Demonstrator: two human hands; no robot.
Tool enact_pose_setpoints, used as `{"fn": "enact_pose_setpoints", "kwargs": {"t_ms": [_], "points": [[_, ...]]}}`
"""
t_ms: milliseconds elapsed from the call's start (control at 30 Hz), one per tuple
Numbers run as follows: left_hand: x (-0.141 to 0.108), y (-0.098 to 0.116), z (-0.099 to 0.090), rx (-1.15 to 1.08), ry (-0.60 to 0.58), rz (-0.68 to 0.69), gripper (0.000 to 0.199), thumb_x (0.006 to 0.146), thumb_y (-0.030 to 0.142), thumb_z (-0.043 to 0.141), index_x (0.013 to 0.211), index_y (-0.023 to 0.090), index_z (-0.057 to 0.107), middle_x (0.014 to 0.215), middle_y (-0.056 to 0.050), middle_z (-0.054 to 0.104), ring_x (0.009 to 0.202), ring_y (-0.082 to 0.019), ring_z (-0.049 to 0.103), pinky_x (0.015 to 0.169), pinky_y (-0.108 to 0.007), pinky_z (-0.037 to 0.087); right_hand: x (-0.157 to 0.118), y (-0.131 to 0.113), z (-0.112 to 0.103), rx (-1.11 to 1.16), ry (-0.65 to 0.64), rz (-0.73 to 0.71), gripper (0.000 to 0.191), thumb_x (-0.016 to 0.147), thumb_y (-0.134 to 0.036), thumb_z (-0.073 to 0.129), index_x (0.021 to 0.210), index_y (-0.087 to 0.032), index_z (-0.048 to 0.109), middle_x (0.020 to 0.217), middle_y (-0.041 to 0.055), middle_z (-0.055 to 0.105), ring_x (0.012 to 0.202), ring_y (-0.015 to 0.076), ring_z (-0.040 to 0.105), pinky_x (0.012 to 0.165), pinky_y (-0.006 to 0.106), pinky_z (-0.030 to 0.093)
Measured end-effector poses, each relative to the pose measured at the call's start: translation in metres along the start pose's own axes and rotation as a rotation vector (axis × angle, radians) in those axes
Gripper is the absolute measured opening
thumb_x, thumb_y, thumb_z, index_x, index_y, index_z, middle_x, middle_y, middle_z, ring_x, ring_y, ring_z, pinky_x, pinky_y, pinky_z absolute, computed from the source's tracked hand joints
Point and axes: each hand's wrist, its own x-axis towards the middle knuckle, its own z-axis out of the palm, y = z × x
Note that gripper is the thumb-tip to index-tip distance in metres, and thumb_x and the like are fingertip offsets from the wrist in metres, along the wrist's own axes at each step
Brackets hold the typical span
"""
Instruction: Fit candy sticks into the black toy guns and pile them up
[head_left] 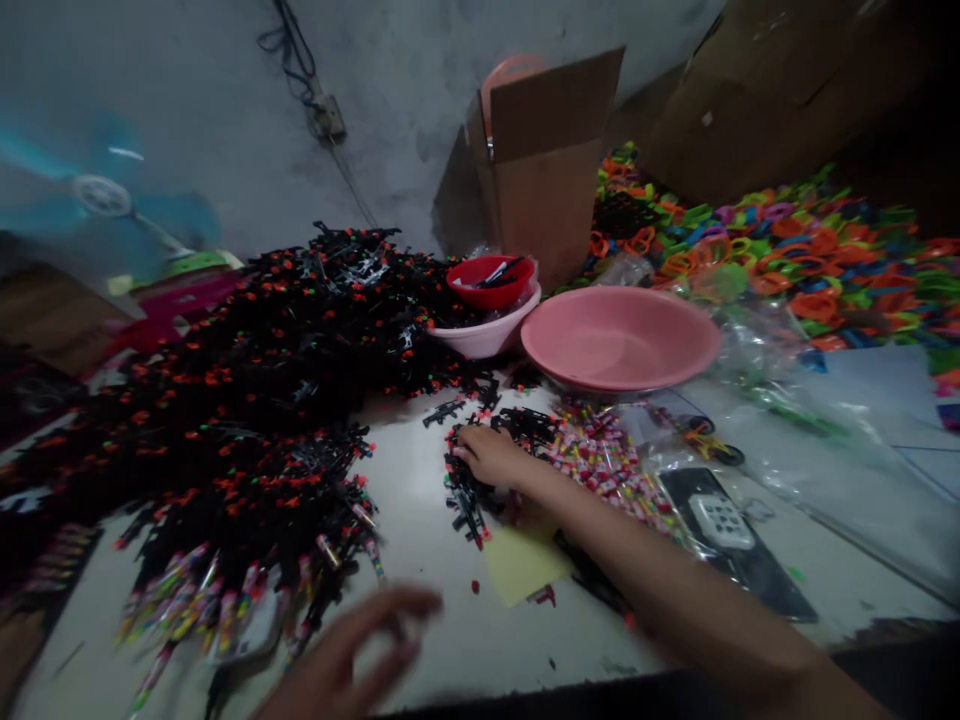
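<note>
My right hand point(491, 455) reaches onto a small pile of black toy guns point(466, 492) with red tips, its fingers bent over them; whether it grips one is hidden. Near the front edge my left hand point(367, 650) is blurred, thumb and fingers apart, with nothing visible between them. Beside my right forearm lie many small candy-coloured tubes point(600, 455) in pink and yellow. A yellow paper point(525, 565) lies below my right hand. To the left, more toy guns with colourful tubes attached point(225, 590) lie in a cluster.
A large heap of black toy guns point(285, 330) covers the left of the table. Behind are a pink basin point(622, 340), a red bowl point(491, 290) and a cardboard box point(544, 190). Colourful plastic pieces point(817, 250) are heaped at right, near plastic bags and a black phone-like slab point(780, 580).
</note>
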Motion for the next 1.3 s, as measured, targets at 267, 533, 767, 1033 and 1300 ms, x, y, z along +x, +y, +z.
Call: {"fn": "enact_pose_setpoints", "kwargs": {"t_ms": [267,533,767,1033,1300], "points": [[0.208,0.039,-0.158,0.143,1.047,-0.194,0.073,0.076,0.042,0.062,0.140,0.019,0.035,0.151,-0.018,0.021,0.139,-0.039,0.022,0.113,-0.052,0.023,-0.112,-0.041,-0.010,0.202,0.270,-0.221,0.018,0.095,-0.024,0.035,0.098,-0.021,0.053,0.102,0.0074,0.064,0.101,0.0204,0.056,0.094,0.039,0.038],[0.273,0.010,-0.155,0.181,1.071,-0.141,0.098,0.065,0.033,0.074,0.145,0.020,0.019,0.144,-0.017,0.027,0.132,-0.041,0.032,0.108,-0.050,0.029,-0.221,0.013,0.053,0.212,0.561,-0.284,0.009,0.093,-0.027,0.041,0.094,-0.025,0.050,0.087,0.0029,0.069,0.080,0.0192,0.063,0.077,0.035,0.045],[0.253,0.009,-0.095,0.148,0.675,0.020,0.077,0.062,0.034,0.075,0.134,0.025,0.047,0.122,-0.008,0.059,0.104,-0.027,0.061,0.089,-0.037,0.050,-0.232,0.020,0.044,0.281,0.590,-0.228,0.020,0.087,-0.016,0.045,0.105,-0.024,0.046,0.091,0.0044,0.067,0.084,0.0208,0.062,0.083,0.040,0.045],[0.219,-0.009,-0.113,0.095,0.918,-0.194,0.062,0.077,0.040,0.059,0.130,0.012,0.047,0.133,-0.022,0.051,0.126,-0.040,0.044,0.099,-0.052,0.039,-0.240,0.017,0.054,0.301,0.583,-0.112,0.020,0.087,-0.015,0.043,0.104,-0.024,0.047,0.094,0.0055,0.064,0.088,0.0235,0.061,0.087,0.044,0.040],[0.256,-0.017,-0.076,-0.039,0.848,-0.159,0.052,0.074,0.033,0.069,0.118,0.013,0.049,0.119,-0.017,0.061,0.112,-0.027,0.058,0.093,-0.034,0.044,-0.241,0.018,0.061,0.242,0.625,-0.149,0.017,0.090,-0.013,0.042,0.104,-0.020,0.049,0.094,0.0067,0.063,0.088,0.0216,0.057,0.086,0.041,0.037]]}}
